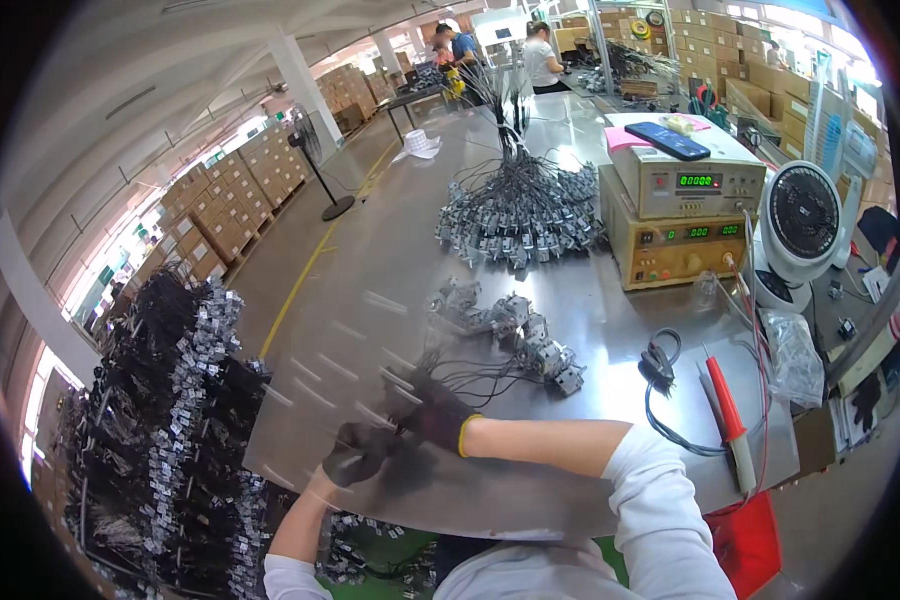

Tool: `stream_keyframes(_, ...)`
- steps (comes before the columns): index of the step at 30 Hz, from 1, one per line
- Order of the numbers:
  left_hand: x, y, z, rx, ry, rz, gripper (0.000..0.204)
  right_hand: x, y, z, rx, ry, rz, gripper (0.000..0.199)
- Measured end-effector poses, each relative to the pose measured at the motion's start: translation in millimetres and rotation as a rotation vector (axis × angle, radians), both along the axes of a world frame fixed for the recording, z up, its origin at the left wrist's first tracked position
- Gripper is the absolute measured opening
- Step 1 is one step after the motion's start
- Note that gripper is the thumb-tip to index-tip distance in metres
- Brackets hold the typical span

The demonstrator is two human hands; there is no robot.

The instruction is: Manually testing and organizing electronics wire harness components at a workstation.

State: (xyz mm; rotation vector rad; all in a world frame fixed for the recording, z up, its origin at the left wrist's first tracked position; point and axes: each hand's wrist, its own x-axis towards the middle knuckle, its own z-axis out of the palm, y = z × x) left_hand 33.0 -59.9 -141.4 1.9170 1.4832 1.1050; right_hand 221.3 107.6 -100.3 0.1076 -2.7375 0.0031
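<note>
Both my hands wear dark gloves and are close together over the near left part of the metal table [530,480]. My right hand [432,412] is closed around a bundle of black cables [480,374], with some motion blur. From it the cables run right to a loose row of small metal-cased parts [540,350] lying on the table. My left hand [358,453] is curled closed just beside the right one, near the table's edge. What sits between its fingers is hidden. Farther back stands a large heap of similar cabled parts [515,215], wires gathered upward.
At the right are two stacked bench meters [685,230] with a phone [667,140] on top, a white fan [805,215], a red-handled test probe [727,400] and a clear plastic bag [792,355]. Racked cable bundles [180,400] hang at the left. People [542,60] work far behind.
</note>
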Motion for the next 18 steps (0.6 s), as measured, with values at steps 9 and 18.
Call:
stream_keyframes(9, -3, -12, -39, -0.045, -0.430, 0.520, 0.018, -62, -20, -31, 0.074, -0.024, -0.182, 0.030)
stream_keyframes(18, 1, -21, -19, -0.280, -0.634, 0.550, 0.025, -73, 1, -46, 0.250, -0.284, -0.096, 0.026)
